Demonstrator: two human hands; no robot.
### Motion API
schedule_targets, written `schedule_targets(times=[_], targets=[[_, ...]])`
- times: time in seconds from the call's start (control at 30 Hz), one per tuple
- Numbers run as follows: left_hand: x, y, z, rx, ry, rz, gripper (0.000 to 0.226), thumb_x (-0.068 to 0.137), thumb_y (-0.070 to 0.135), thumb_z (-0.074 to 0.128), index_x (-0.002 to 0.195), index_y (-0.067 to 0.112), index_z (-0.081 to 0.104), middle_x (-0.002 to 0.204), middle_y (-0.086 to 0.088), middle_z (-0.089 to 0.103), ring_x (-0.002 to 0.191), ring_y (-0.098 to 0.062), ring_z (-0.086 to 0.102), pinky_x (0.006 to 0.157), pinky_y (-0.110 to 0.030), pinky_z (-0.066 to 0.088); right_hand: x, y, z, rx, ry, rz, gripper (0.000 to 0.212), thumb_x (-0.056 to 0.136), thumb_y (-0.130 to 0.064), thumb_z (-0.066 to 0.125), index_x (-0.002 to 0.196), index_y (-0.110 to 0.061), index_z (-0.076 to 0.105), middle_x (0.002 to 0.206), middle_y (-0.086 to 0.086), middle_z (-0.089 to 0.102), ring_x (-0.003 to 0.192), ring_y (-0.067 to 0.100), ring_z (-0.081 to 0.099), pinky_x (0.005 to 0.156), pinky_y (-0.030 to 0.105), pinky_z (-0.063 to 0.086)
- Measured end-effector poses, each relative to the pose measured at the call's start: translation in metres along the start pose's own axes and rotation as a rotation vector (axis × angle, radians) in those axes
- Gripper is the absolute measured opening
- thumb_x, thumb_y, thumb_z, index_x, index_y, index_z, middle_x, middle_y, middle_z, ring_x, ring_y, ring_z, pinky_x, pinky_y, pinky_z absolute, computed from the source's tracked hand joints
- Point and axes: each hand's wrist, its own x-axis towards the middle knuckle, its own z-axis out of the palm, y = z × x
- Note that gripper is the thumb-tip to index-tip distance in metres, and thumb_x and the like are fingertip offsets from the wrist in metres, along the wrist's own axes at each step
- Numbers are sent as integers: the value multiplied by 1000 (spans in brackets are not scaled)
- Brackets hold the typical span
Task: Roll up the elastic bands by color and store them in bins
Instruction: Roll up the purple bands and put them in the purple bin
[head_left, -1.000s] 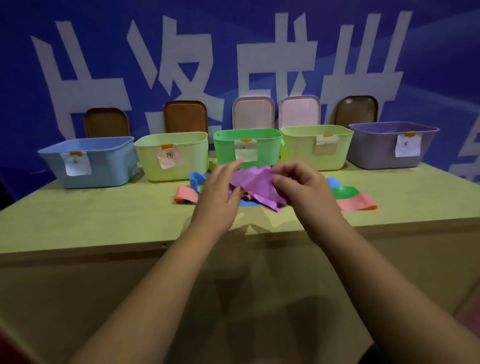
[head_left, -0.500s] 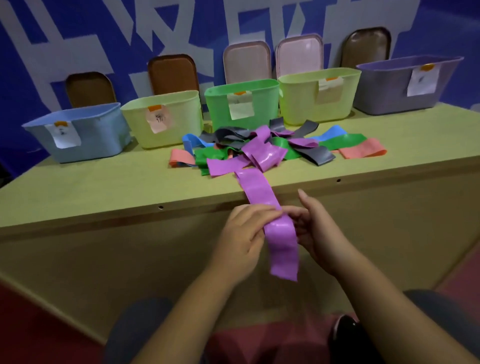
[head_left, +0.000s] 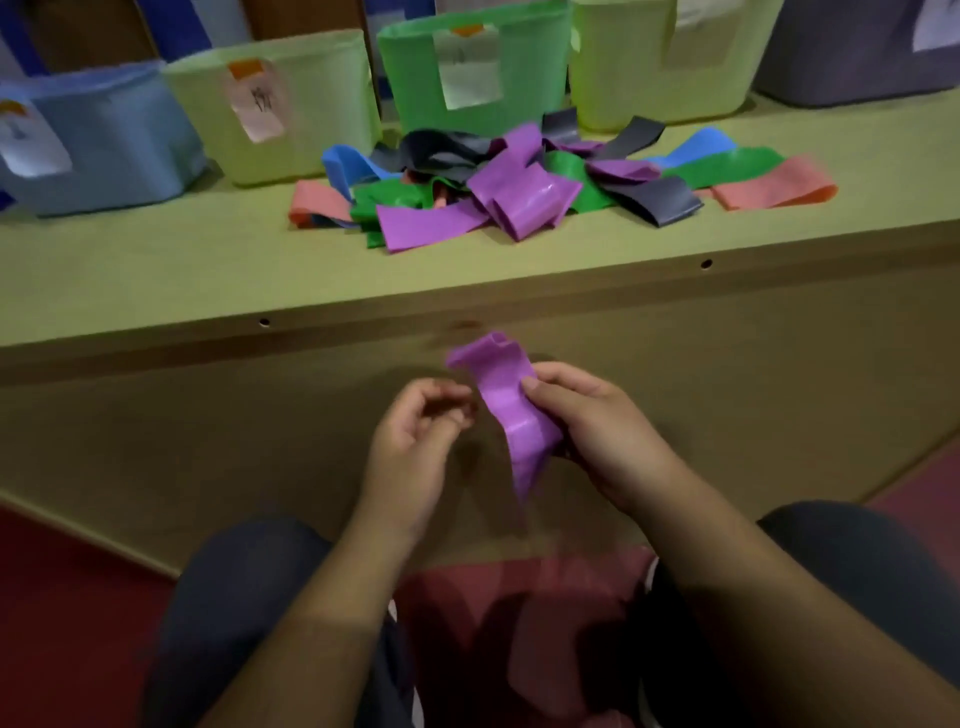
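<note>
A purple elastic band (head_left: 511, 415) hangs crumpled in front of the table's front panel. My right hand (head_left: 608, 436) grips it by its middle, thumb on top. My left hand (head_left: 415, 447) is just left of the band with its fingers loosely curled, and it holds nothing. A pile of loose bands (head_left: 519, 192) in purple, green, blue, dark grey and salmon lies on the table (head_left: 156, 270). Behind the pile stand labelled bins: blue (head_left: 104, 150), pale green (head_left: 311, 114), green (head_left: 524, 88), yellow-green (head_left: 623, 78) and grey-purple (head_left: 831, 62).
The table's front edge runs across the view above my hands. My knees (head_left: 234, 597) in dark trousers show at the bottom, over a red floor (head_left: 62, 623).
The purple band has come off the table and now hangs in my right hand alone. My left hand has let go of it. The view has tilted further down.
</note>
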Motion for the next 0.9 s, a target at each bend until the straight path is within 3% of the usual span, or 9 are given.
schedule_targets(times=[0.07,0.13,0.23,0.33,0.43,0.53,0.63,0.73,0.9], targets=[[9,-6,0,-314,35,-241,19,103,0,56,116,9,67,107,-11,75,98,-22,71,90,-34,59,-1,10,1,-81,-33,80,15,105,-15,63,105,-12,77,84,7,74,66,15,63,59,25,50],[17,-10,-1,-399,14,-293,20,107,4,52,121,7,65,105,-11,74,93,-19,71,81,-30,61,0,23,1,-189,-79,134,17,105,-19,64,102,-9,76,84,11,73,69,22,62,69,35,51],[18,-18,-2,-325,3,-285,21,107,5,53,121,10,69,101,-8,74,87,-17,70,76,-28,60,0,35,0,-288,-89,143,26,105,-34,64,102,-10,76,89,15,75,77,21,62,77,40,47],[17,-26,-2,-263,20,-356,14,105,10,61,110,13,74,98,-11,74,85,-20,68,72,-30,61,-1,39,-3,-503,-39,43,33,102,-52,64,105,-21,76,88,0,77,75,13,64,76,40,54],[16,-28,0,-230,-2,-424,9,101,12,67,100,14,76,93,-13,72,78,-20,67,70,-34,62,1,41,-7,-598,109,-99,21,100,-50,69,102,-29,75,82,-4,76,74,15,69,79,46,60],[14,-30,2,-207,-43,-472,6,99,14,70,97,15,76,93,-14,74,79,-22,68,71,-37,63,2,37,-7,-446,182,-111,9,97,-33,77,97,-24,75,80,3,76,71,23,71,75,53,64],[12,-29,2,-240,-82,-509,12,100,14,69,110,10,74,99,-15,76,85,-23,72,72,-39,65,4,34,-10,-489,205,-127,9,97,-25,78,89,-21,76,78,-3,77,71,14,71,75,48,64],[10,-26,1,-297,-86,-529,11,101,11,66,109,10,72,89,-6,78,77,-16,74,64,-33,63,8,35,-11,-554,219,-167,10,94,-26,80,86,-22,77,80,-6,77,81,16,76,79,45,64],[9,-29,-1,-312,-9,-552,6,102,8,64,103,10,70,83,-3,77,72,-11,74,63,-32,63,8,35,-7,-589,207,-264,11,94,-21,80,84,-21,77,76,-10,75,69,1,65,71,20,50]])
